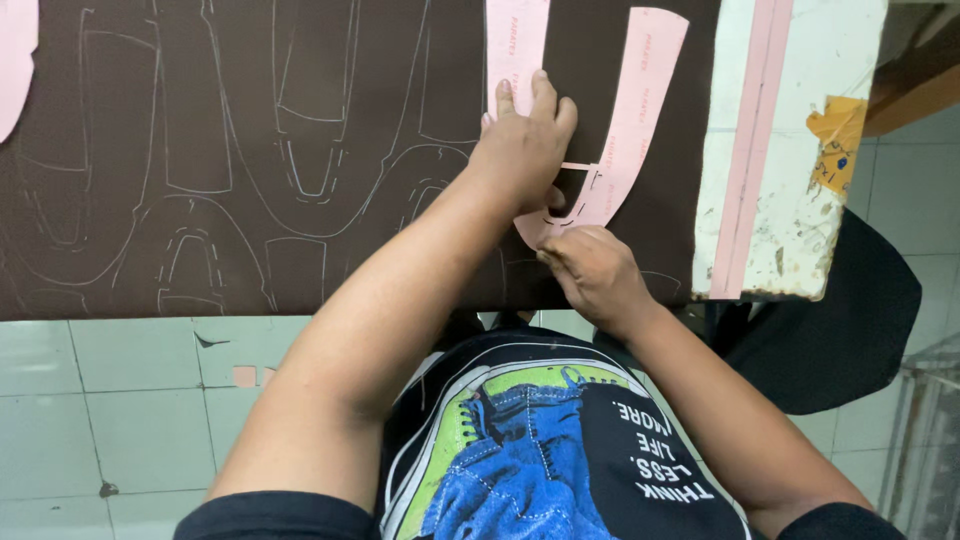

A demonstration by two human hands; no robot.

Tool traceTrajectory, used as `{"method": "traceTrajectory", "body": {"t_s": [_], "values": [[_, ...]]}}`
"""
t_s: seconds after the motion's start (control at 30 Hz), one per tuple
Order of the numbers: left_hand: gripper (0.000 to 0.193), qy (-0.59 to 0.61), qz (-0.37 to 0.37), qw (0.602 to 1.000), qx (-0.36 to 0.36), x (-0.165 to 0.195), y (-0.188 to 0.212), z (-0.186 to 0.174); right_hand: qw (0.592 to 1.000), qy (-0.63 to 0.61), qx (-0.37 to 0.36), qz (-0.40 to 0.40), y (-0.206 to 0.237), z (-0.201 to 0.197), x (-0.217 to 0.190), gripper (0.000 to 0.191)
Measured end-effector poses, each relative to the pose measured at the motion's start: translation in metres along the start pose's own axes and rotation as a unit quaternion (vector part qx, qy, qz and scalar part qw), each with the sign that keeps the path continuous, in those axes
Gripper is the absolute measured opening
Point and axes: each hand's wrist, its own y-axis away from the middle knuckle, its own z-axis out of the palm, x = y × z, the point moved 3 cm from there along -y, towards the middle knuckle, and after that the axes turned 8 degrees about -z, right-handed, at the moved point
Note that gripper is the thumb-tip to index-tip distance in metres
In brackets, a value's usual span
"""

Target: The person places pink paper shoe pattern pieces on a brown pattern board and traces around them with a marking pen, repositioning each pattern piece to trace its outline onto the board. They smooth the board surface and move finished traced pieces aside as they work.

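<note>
A pink U-shaped paper pattern [640, 100] lies on a dark brown sheet [250, 150] marked with pale traced outlines. My left hand [522, 145] presses flat on the pattern's left arm, fingers spread forward. My right hand [592, 268] is closed at the pattern's lower curve, fingertips pinched together as if around a thin marking tool, which I cannot make out. The bottom bend of the pattern is partly hidden under both hands.
A worn white board [790, 150] with a pink strip stands at the sheet's right edge. Another pink piece [15, 50] shows at the top left corner. Below the table lie pale green floor tiles [120, 400] and a dark stool or bag [850, 320].
</note>
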Motion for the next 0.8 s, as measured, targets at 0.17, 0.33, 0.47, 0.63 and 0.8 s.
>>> {"method": "traceTrajectory", "body": {"t_s": [0.17, 0.33, 0.47, 0.63, 0.8], "values": [[0.065, -0.024, 0.052, 0.995, 0.077, -0.021, -0.015, 0.005, 1.000, 0.011, 0.011, -0.012, -0.021, 0.012, 0.006, 0.009], [0.040, 0.002, 0.037, 0.999, 0.026, -0.041, -0.016, 0.005, 0.999, 0.029, 0.040, -0.017, -0.047, 0.018, 0.019, 0.007], [0.043, 0.018, 0.037, 0.997, 0.061, -0.040, -0.010, 0.008, 0.992, -0.017, 0.067, 0.101, -0.041, 0.007, 0.028, 0.010], [0.072, 0.047, 0.043, 0.994, 0.084, -0.038, 0.004, 0.008, 0.974, -0.059, 0.097, 0.196, -0.014, -0.023, 0.037, 0.016], [0.113, 0.035, 0.014, 0.999, -0.008, -0.035, 0.008, 0.002, 0.968, -0.070, 0.069, 0.229, -0.010, -0.014, 0.038, 0.020]]}}
